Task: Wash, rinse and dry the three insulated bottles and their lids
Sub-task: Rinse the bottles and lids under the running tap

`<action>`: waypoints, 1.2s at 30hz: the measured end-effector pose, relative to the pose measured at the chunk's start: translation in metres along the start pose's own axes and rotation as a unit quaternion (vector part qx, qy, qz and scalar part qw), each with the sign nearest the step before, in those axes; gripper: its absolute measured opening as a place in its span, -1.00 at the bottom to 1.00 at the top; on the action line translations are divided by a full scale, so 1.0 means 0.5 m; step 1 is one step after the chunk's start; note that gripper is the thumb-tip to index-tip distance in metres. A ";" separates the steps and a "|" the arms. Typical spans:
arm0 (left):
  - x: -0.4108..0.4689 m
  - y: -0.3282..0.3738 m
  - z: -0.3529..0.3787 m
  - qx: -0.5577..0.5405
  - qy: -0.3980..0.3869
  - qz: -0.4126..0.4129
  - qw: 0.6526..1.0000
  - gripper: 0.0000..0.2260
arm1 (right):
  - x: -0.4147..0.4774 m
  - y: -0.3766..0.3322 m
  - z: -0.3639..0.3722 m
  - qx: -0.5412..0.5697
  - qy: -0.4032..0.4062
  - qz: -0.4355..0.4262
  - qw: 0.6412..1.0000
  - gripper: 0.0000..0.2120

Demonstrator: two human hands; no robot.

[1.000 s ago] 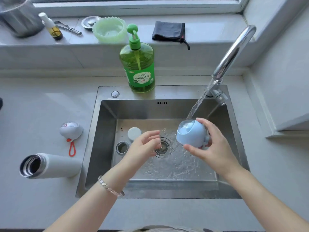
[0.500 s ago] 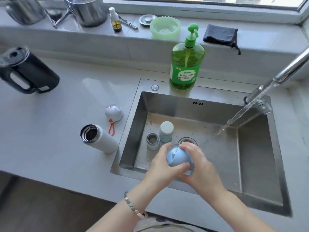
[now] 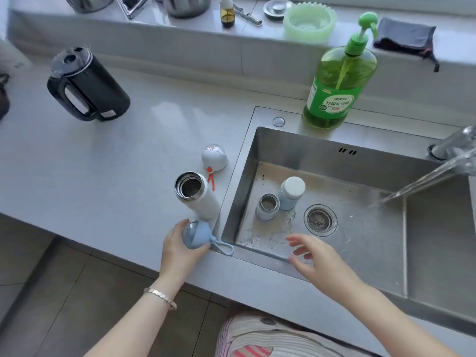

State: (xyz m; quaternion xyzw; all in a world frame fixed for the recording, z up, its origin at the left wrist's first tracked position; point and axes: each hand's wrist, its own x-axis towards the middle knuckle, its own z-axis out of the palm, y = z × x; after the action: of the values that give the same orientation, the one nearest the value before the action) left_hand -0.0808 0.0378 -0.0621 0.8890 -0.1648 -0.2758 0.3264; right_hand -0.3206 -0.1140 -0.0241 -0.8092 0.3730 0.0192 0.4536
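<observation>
Blue lid (image 3: pixel 197 235), a second ago in the right hand (image 3: pixel 314 256) under the running tap (image 3: pixel 456 141), is now gripped by the left hand (image 3: pixel 177 253) fingers at the surface (image 3: pixel 116 176) beside the white bottle (image 3: pixel 198 197); its rinse looks finished. The right fingers are spread and empty. There are three bottles, two of them in the sink (image 3: pixel 360 143), and two lids, counting the white lid (image 3: pixel 213 157).

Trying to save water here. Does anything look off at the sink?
Yes: the tap is running with nothing under it. Its stream lands on the bare sink floor at the right, while the left hand holds the blue lid at the counter edge and the right hand hovers open near the sink's front.
</observation>
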 end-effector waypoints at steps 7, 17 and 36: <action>-0.016 -0.003 0.016 0.069 0.038 0.056 0.995 -0.34 | 0.011 0.005 -0.009 -0.003 -0.022 0.049 0.999 -0.79; 0.000 0.162 0.200 0.109 -0.190 0.223 0.950 -0.57 | 0.004 0.080 -0.082 0.025 0.025 0.173 0.984 -0.78; 0.148 0.147 0.373 0.185 -0.139 0.134 0.964 -0.69 | -0.037 0.212 -0.121 0.043 0.032 0.232 0.971 -0.78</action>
State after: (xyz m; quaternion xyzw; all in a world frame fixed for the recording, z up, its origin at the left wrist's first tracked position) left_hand -0.1419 -0.1424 -0.1593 0.8568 -0.3741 -0.3149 0.1637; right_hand -0.4186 -0.1813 -0.0579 -0.6806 0.5654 0.0817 0.4587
